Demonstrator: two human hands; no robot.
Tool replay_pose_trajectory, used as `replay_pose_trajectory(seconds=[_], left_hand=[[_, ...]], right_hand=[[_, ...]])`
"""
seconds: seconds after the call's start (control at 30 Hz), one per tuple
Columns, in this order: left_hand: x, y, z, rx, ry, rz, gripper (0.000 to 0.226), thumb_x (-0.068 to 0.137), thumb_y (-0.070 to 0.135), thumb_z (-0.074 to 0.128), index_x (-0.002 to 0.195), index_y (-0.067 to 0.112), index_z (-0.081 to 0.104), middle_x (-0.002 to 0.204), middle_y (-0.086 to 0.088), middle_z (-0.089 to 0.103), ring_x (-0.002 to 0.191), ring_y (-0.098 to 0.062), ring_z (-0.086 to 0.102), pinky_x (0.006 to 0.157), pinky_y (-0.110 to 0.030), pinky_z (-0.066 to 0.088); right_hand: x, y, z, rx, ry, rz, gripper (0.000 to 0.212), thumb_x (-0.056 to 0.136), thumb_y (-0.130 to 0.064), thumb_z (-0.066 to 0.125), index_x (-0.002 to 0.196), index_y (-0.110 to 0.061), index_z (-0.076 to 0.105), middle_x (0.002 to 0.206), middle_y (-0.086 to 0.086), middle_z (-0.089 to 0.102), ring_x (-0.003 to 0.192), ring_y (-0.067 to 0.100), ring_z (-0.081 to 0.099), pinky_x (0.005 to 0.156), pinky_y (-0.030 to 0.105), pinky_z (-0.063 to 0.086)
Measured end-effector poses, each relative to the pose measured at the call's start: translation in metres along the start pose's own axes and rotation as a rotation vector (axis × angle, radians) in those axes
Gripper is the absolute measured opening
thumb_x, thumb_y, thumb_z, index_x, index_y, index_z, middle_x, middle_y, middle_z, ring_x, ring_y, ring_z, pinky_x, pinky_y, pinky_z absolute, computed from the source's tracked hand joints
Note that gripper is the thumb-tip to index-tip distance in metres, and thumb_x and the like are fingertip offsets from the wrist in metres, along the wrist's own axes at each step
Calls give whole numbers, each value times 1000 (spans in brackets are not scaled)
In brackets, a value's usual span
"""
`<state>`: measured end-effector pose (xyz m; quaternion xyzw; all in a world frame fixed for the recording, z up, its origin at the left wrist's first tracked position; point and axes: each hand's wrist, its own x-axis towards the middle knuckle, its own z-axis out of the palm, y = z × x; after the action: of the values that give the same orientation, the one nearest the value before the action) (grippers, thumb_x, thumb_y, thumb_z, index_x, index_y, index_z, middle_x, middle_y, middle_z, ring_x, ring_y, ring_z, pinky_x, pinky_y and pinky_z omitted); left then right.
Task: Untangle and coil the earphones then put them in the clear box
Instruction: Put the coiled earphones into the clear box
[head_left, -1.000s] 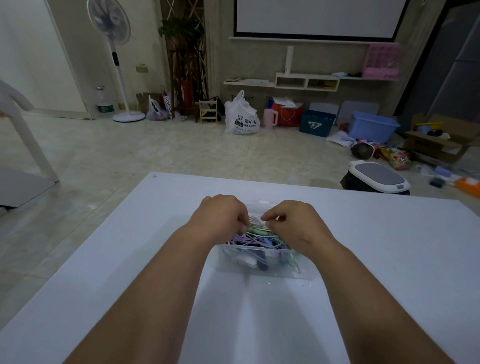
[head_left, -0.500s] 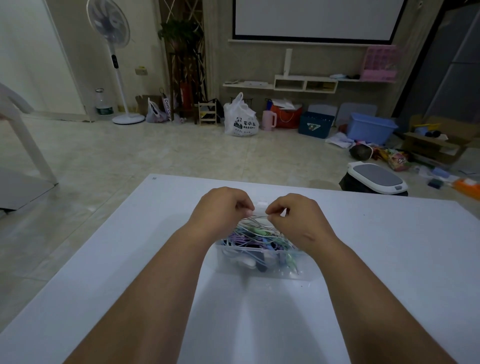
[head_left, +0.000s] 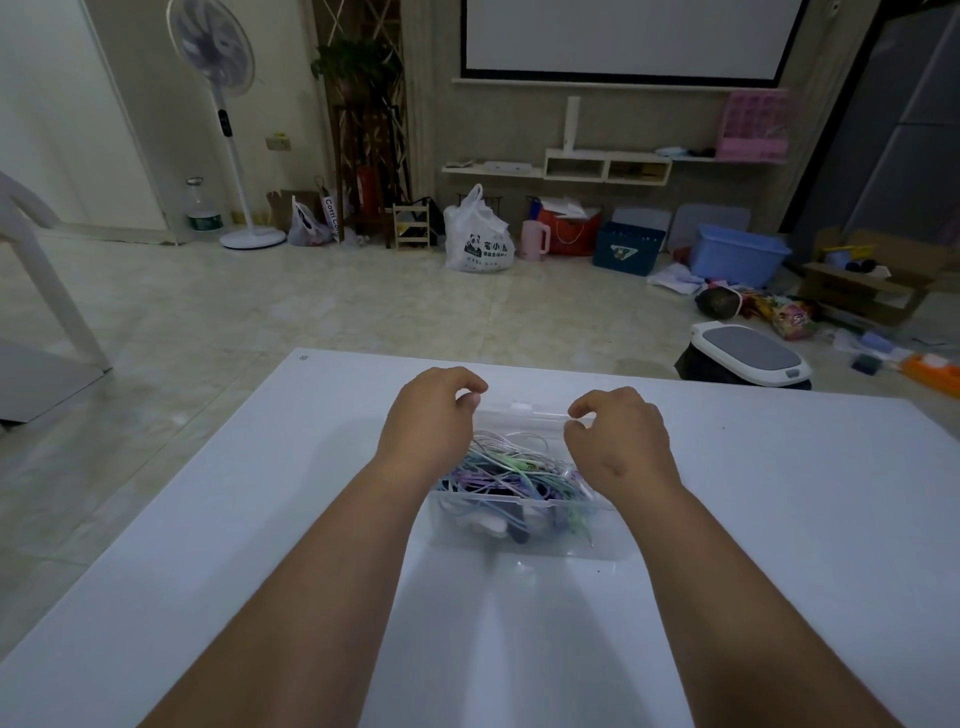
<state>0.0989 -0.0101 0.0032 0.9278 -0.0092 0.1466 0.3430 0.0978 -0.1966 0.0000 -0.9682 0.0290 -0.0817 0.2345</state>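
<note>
The white surface fills the near half of my feed, running from the bottom edge out to a far edge where the tiled floor begins. On the far wall hangs a projection screen, and a standing fan is at the far left. On the floor below the screen I see a white plastic bag with a panda print, and to the right of it a blue tub.

The clear box sits on the surface, about in the middle from left to right, between the two forearms. Its top is open towards me, and a clear rim with a small catch runs along its far side.

The left hand is over the far left corner of the box, fingers curled, thumb and forefinger close together. The right hand is over the far right corner, curled the same way, its fingertips right at the far rim. I cannot tell whether either hand is pinching a cable or the rim, or nothing at all.

The earphones lie inside the box as a loose tangle of thin white, green, purple and blue cables, heaped up to the rim. Some darker and white pieces show through the near wall.
</note>
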Motion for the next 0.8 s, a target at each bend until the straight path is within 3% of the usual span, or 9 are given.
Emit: replay_pose_trajectory(seconds=[0.1, 0.2, 0.33, 0.43, 0.67, 0.73, 0.8], left_hand=[[0, -5, 6, -19, 17, -83, 31, 101, 20, 44, 129, 21, 57, 135, -3, 54, 124, -20, 48, 97, -27, 35], [-1, -10, 11, -27, -23, -158, 40, 101, 26, 42, 141, 21, 44, 140, -7, 51, 125, -26, 49, 103, -38, 40], [-4, -11, 17, -64, -154, -256, 50, 101, 39, 40, 146, 18, 37, 141, -10, 50, 125, -28, 50, 98, -34, 39], [-5, -11, 18, 3, -171, -238, 52, 101, 42, 38, 144, 12, 40, 144, -10, 49, 129, -27, 47, 100, -32, 37], [-22, -5, 16, 192, -188, -249, 51, 100, 43, 41, 134, 5, 42, 124, -17, 59, 111, -31, 57, 77, -32, 40], [-30, -3, 14, 233, -191, -251, 49, 100, 42, 43, 131, 4, 43, 120, -18, 61, 105, -30, 59, 73, -32, 41], [-38, -2, 10, 268, -194, -256, 48, 99, 41, 45, 128, 3, 44, 118, -18, 61, 103, -30, 60, 71, -31, 42]], right_hand=[[-3, 1, 0, -60, -4, 57, 40, 96, -29, 47, 135, -25, 52, 144, 5, 42, 128, 29, 37, 105, 38, 31], [-3, 2, 2, -39, -60, 136, 44, 98, -31, 41, 141, -22, 45, 144, 11, 41, 128, 33, 40, 103, 39, 34], [1, 3, 0, 58, -157, 188, 41, 95, -13, 40, 135, -10, 49, 136, 14, 53, 121, 31, 50, 92, 31, 41], [-1, 5, -4, 104, -162, 175, 46, 95, -10, 41, 140, -11, 48, 146, 9, 48, 130, 27, 46, 103, 29, 37], [-25, 3, -5, 176, -75, 152, 39, 101, -23, 39, 133, -10, 58, 137, 7, 58, 124, 26, 52, 103, 31, 39], [-36, 2, -5, 193, -51, 144, 43, 101, -33, 38, 125, -8, 64, 129, 10, 63, 116, 27, 57, 98, 32, 42], [-47, 2, -5, 230, -58, 161, 50, 100, -45, 37, 131, -12, 60, 135, 7, 60, 122, 26, 54, 101, 33, 40]])
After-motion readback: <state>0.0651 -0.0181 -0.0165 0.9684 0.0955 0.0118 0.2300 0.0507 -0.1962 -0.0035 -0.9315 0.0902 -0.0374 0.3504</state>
